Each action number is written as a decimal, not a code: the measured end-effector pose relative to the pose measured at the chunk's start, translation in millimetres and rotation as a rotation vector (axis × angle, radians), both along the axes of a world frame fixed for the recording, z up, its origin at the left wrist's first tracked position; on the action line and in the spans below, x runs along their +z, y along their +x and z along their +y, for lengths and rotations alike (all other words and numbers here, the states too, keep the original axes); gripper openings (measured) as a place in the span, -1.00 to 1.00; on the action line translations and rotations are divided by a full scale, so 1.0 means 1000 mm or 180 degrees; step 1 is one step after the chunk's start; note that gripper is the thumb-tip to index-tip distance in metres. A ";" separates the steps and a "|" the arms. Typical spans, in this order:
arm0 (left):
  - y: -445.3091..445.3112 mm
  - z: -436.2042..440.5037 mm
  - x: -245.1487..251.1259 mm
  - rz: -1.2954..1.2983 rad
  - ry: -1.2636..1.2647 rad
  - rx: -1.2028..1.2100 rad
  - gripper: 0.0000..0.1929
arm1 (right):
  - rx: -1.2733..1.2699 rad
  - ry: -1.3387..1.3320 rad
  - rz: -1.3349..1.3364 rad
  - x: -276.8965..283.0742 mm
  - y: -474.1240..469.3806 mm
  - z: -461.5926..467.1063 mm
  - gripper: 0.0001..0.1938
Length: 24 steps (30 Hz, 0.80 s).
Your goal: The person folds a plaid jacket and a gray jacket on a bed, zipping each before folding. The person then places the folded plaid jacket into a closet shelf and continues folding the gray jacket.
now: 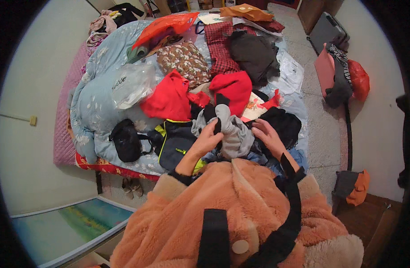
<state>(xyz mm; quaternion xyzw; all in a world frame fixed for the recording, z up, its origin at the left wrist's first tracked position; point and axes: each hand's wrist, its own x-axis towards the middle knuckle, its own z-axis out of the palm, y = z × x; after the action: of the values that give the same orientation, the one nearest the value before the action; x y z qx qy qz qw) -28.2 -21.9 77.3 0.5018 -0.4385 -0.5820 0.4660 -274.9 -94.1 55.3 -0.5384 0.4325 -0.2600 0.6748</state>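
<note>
A crumpled grey garment (236, 142) lies bunched on the clothes right before me. My left hand (206, 139) is at its left side, thumb and fingers pinching a dark edge of the cloth. My right hand (267, 135) is by its right side, fingers apart, over dark clothing; whether the fingertips touch the grey cloth I cannot tell. Beyond the grey garment lie a red garment (169, 97) and a second red piece of clothing (233, 90). A dark jacket with yellow-green trim (176, 147) is left of my left hand. Black clothing (283, 127) is heaped beyond my right hand.
The bed's light blue floral quilt (94, 104) carries a black bag (127, 140), a clear plastic bag (134, 85), a camouflage-patterned cloth item (184, 62), dark grey clothing (253, 55) and an orange-red plastic bag (164, 28). Shoes (133, 187) stand on the floor at left. A suitcase (328, 33) leans against the right wall.
</note>
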 end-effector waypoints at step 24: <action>0.026 -0.004 0.198 0.0837 -0.1512 0.0405 -0.14 | 0.1180 -0.0573 -0.0166 0.086 0.070 -0.033 -0.14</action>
<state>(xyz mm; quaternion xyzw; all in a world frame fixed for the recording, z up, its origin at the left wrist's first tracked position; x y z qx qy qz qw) -2.5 -25.6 275.0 0.3252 -0.4660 -0.4926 0.6591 -204.4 -127.1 141.8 -0.6600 0.2835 -0.1828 0.6712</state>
